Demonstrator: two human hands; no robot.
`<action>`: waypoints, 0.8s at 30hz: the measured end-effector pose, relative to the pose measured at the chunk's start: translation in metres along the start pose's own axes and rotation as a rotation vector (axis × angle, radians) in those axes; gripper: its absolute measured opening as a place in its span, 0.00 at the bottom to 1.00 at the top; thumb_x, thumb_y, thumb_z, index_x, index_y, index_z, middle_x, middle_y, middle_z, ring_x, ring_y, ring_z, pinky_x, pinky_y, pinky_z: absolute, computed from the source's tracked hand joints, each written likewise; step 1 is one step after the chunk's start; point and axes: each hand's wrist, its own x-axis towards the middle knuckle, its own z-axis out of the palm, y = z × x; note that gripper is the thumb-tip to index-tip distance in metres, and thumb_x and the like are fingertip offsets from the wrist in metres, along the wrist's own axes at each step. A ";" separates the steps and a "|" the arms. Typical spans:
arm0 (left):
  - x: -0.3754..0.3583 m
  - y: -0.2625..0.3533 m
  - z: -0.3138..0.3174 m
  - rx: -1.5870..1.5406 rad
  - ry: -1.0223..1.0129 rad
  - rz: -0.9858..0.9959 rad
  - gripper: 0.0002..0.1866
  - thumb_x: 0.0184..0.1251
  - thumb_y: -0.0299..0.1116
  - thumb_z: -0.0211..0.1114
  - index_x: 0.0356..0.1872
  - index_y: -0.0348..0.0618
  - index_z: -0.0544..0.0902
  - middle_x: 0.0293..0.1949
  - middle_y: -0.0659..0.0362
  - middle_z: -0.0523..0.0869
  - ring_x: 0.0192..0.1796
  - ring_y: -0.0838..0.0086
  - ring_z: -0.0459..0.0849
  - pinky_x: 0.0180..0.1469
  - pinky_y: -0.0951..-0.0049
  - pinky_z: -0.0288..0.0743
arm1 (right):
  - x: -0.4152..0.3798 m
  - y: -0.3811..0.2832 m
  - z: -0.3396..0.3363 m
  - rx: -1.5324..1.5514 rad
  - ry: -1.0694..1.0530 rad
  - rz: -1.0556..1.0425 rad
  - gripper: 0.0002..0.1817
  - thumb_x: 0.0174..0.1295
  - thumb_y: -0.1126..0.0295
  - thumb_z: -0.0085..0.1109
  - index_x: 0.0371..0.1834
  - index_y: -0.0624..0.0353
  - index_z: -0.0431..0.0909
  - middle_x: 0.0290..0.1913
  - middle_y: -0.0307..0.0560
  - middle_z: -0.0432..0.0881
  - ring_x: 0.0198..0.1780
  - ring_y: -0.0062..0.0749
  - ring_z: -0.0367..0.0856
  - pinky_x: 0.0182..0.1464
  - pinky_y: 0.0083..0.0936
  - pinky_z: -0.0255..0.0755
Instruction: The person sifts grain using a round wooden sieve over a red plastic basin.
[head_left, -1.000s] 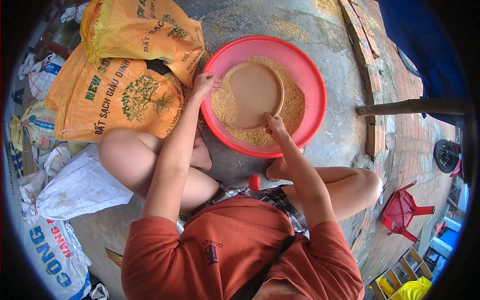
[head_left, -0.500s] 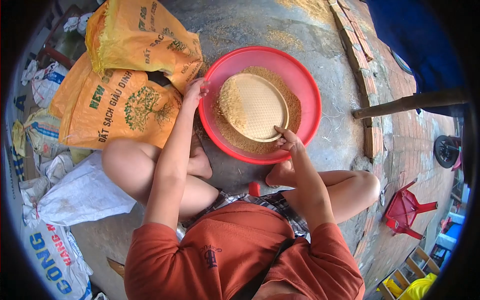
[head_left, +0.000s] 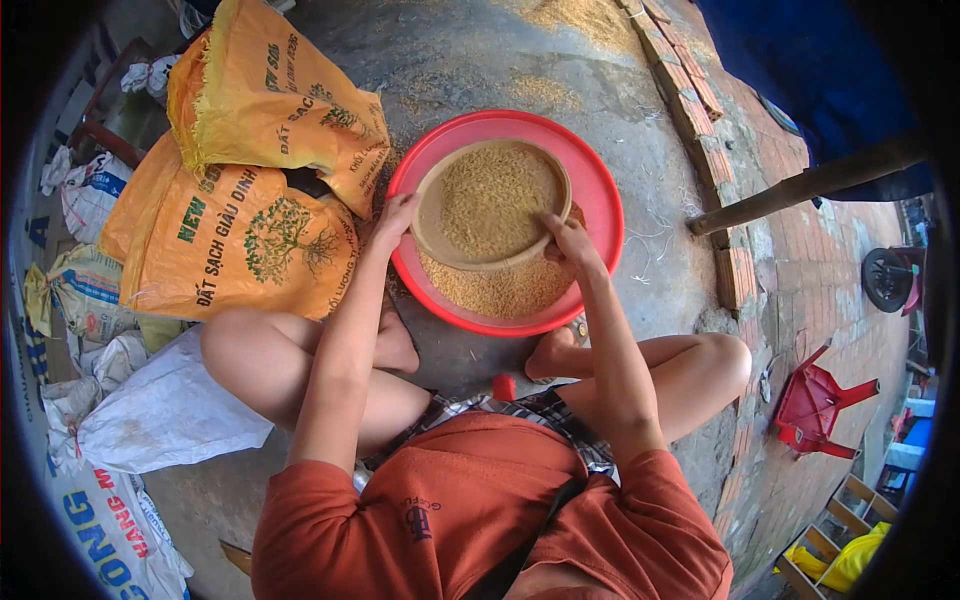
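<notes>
A round woven sieve (head_left: 490,205) holds a layer of brown grain and is raised over a wide red basin (head_left: 598,190). My left hand (head_left: 398,217) grips the sieve's left rim, fingers closed on it. On the lower right of the rim, my right hand (head_left: 568,240) is closed too, its thumb reaching over the edge. Loose grain (head_left: 500,290) shows in the basin below the sieve; the rest of the basin's bottom is hidden under it.
Orange printed sacks (head_left: 240,230) lie left of the basin, with white sacks (head_left: 170,400) nearer me. A row of bricks (head_left: 715,160), a wooden pole (head_left: 800,190) and a red upturned stool (head_left: 815,405) are at the right. Grain (head_left: 585,18) lies scattered on the far floor.
The sieve has moved up from the basin's grain and now carries a spread of grain over its mesh. My left hand has gone from the basin's rim to the sieve's rim.
</notes>
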 end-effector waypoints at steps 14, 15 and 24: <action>-0.043 -0.002 0.055 0.356 0.523 0.586 0.12 0.61 0.36 0.50 0.40 0.38 0.71 0.30 0.49 0.78 0.33 0.59 0.78 0.35 0.65 0.69 | 0.019 0.029 -0.039 -0.813 0.354 -0.164 0.16 0.53 0.67 0.44 0.22 0.73 0.73 0.19 0.61 0.76 0.17 0.39 0.78 0.20 0.32 0.72; -0.045 -0.001 0.054 0.385 0.516 0.520 0.12 0.60 0.35 0.51 0.40 0.38 0.71 0.30 0.48 0.78 0.33 0.59 0.78 0.35 0.65 0.69 | 0.019 0.031 -0.039 -0.809 0.356 -0.175 0.16 0.53 0.67 0.44 0.22 0.73 0.73 0.19 0.61 0.76 0.17 0.39 0.78 0.20 0.32 0.72; -0.030 -0.010 0.050 0.167 0.474 0.786 0.12 0.58 0.31 0.55 0.41 0.36 0.71 0.31 0.52 0.78 0.32 0.69 0.77 0.36 0.70 0.70 | 0.029 0.047 -0.035 -0.922 0.521 -0.338 0.17 0.55 0.65 0.45 0.28 0.74 0.70 0.25 0.68 0.76 0.28 0.54 0.78 0.33 0.39 0.72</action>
